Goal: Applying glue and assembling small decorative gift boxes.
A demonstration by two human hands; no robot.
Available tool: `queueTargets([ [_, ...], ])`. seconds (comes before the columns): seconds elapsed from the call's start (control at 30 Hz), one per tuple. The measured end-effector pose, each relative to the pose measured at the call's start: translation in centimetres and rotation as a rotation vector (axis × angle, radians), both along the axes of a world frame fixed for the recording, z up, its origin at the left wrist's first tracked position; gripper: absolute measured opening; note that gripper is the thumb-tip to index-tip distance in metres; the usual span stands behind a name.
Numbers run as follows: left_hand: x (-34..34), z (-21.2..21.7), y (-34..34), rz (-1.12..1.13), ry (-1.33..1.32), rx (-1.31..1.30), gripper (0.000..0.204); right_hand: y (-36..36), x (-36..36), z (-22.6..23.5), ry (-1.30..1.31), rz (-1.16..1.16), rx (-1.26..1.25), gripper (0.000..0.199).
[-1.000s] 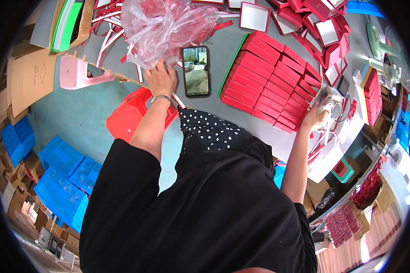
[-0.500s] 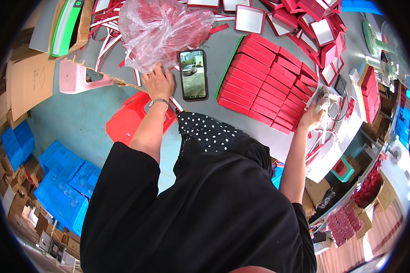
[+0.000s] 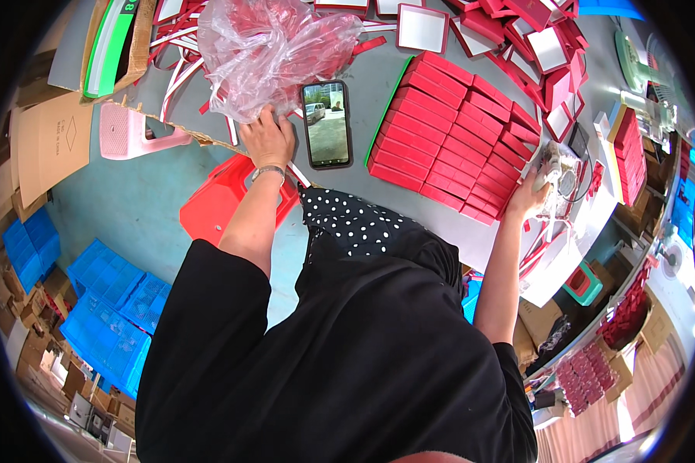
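Observation:
My left hand [image 3: 267, 140] lies on the table's near edge with its fingers stretched forward, open. Its fingertips reach the crumpled clear plastic bag [image 3: 274, 48], which has red pieces in or under it. Right of that hand lies a phone [image 3: 326, 123], its screen showing a van on pavement. Further right, rows of red boxes [image 3: 448, 135] stand packed closely together beside a green strip. My right hand [image 3: 528, 194] is at their right end, against a small whitish device [image 3: 557, 181] with a round part and a dark cable. Its fingers partly merge with the device, so their grip is unclear.
Red-and-white box parts [image 3: 544, 58] are heaped at the back right. Red and white ribbon-like strips [image 3: 179, 89] lie left of the bag. A red stool [image 3: 222, 202] and a pink stool [image 3: 131, 133] stand left of me. Blue crates [image 3: 108, 339] are at lower left.
The van has shifted left on the phone's screen. Both hands stay where they were, with only slight movement of the view.

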State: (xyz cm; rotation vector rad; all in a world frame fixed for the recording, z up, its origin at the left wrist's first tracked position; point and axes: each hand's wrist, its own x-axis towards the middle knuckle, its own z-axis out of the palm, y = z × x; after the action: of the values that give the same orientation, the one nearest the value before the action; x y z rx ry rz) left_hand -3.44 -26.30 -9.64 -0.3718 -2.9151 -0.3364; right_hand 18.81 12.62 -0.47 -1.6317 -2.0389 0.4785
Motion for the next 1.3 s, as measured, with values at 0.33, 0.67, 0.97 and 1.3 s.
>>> queueTargets([
  [0.33, -0.08, -0.05, -0.07, -0.004, 0.01, 0.004, 0.029, -0.06, -0.11, 0.06, -0.006, 0.001, -0.014, 0.044],
  [0.67, -0.08, 0.05, 0.02, 0.002, -0.003, -0.008, 0.029, -0.13, -0.11, 0.03, 0.053, 0.012, -0.019, 0.042],
  [0.97, -0.13, -0.24, -0.1, -0.005, 0.003, -0.008, 0.029, 0.03, 0.03, -0.15, 0.044, 0.015, -0.006, 0.042],
  [1.3, -0.13, -0.14, -0.06, -0.004, 0.006, -0.01, 0.029, -0.06, -0.1, -0.01, 0.027, 0.018, 0.002, 0.042],
])
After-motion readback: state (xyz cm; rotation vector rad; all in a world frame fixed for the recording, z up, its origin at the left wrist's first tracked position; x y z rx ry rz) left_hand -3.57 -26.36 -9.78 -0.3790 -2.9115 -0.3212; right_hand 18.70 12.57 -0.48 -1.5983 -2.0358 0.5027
